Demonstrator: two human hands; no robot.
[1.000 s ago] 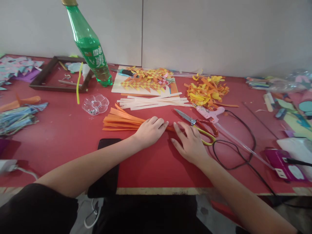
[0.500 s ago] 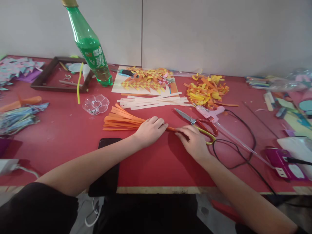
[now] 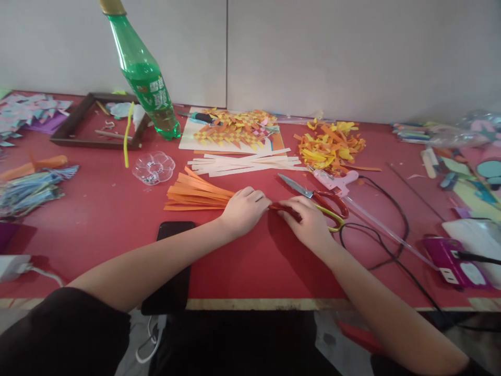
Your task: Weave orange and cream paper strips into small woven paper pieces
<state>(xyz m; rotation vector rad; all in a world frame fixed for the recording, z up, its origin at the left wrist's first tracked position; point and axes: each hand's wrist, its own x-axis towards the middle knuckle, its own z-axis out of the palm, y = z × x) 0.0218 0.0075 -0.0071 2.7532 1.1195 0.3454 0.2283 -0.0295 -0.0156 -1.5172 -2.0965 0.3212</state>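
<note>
A bundle of orange paper strips (image 3: 198,192) lies on the red table, its loose ends fanned out to the left. My left hand (image 3: 246,211) is closed on the bundle near its right part. The strips come out narrow and gathered to the right of those fingers. My right hand (image 3: 307,219) pinches that gathered end between thumb and fingers. Just behind my right hand are scissors (image 3: 295,185) with red and yellow handles, blades pointing left. White paper strips (image 3: 242,163) lie behind the orange bundle.
A green bottle (image 3: 151,91) stands at the back left beside a dark frame (image 3: 74,142). Orange and yellow scraps (image 3: 331,146) are heaped at the back. A pink glue gun (image 3: 336,183) with a black cord lies right. A phone (image 3: 168,282) lies under my left forearm.
My right hand has moved slightly left along the gathered end, closer to my left hand. The left hand keeps its hold and has shifted slightly right.
</note>
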